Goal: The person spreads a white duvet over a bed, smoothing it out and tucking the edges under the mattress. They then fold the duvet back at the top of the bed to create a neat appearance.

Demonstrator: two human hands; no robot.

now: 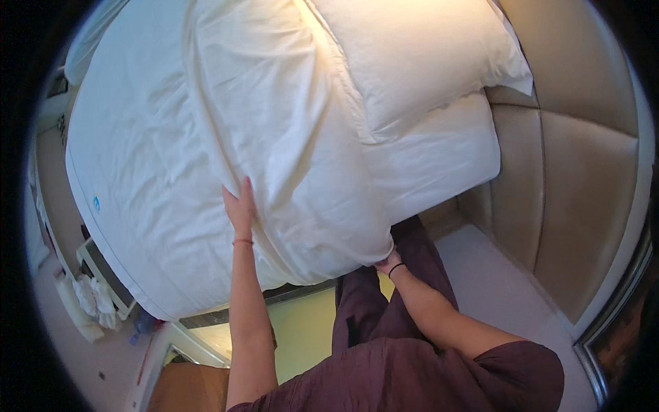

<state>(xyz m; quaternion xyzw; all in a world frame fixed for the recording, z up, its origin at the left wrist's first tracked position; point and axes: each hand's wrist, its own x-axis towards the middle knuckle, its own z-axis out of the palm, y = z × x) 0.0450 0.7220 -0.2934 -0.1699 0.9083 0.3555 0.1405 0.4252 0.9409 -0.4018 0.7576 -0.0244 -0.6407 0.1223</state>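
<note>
A rumpled white duvet (154,154) covers most of the bed. My left hand (240,206) rests on it beside a long raised fold, thumb and fingers apart. At the bed's near edge, my right hand (389,260) grips the folded-back corner of the duvet; its fingers are partly hidden under the cloth. A white pillow (422,62) lies at the head of the bed, upper right, on the white fitted sheet (437,149), which shows between the pillow and the duvet's turned edge.
A padded beige headboard (582,180) stands at the right. A framed piece (602,355) is at the lower right rim. An orange-brown seat (190,386) stands at lower left. Crumpled white cloths (95,298) lie farther left, near a bench-like frame (105,273).
</note>
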